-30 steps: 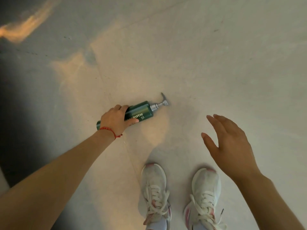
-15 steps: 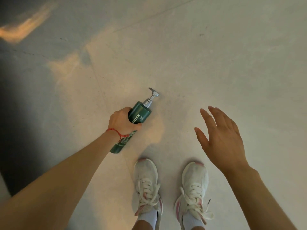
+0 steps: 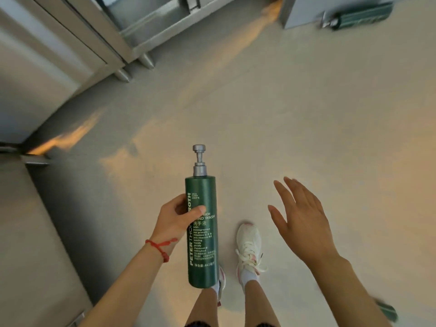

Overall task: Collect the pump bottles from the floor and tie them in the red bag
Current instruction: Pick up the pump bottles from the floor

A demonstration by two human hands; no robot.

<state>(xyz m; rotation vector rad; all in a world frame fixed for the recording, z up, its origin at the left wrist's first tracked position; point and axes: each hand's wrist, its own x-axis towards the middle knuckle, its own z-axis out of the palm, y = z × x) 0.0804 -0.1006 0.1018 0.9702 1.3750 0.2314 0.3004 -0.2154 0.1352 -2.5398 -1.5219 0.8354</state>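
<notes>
Collection step, mid-way. Left hand (image 3: 175, 219) holds a green pump bottle (image 3: 203, 232) off the floor (image 3: 306, 114), upright, pump head up; thumb lies across the label and the fingers wrap behind the body, so they're clamped on it at about mid-height. Right hand (image 3: 304, 220) is free, fingers straight and spread, holding nothing, hanging over the floor just right of the bottle. A second pump bottle (image 3: 358, 16) lies on its side at the far right edge of the floor, beside the base of a grey cabinet (image 3: 304, 10). A blurred green shape (image 3: 387, 311) sits at the near right edge by the right forearm; probably a third bottle, can't confirm. Metal cabinets (image 3: 70, 55) run along the far left edge. Red bag isn't in view, so nothing is bagged or tied yet as far as I can tell. Next move, as I read it: keep the left grip, walk to the far right bottle and take it with the free right hand, or grab the near one first. Risk: smooth cylinder, one-handed hold could slip while bending.
</notes>
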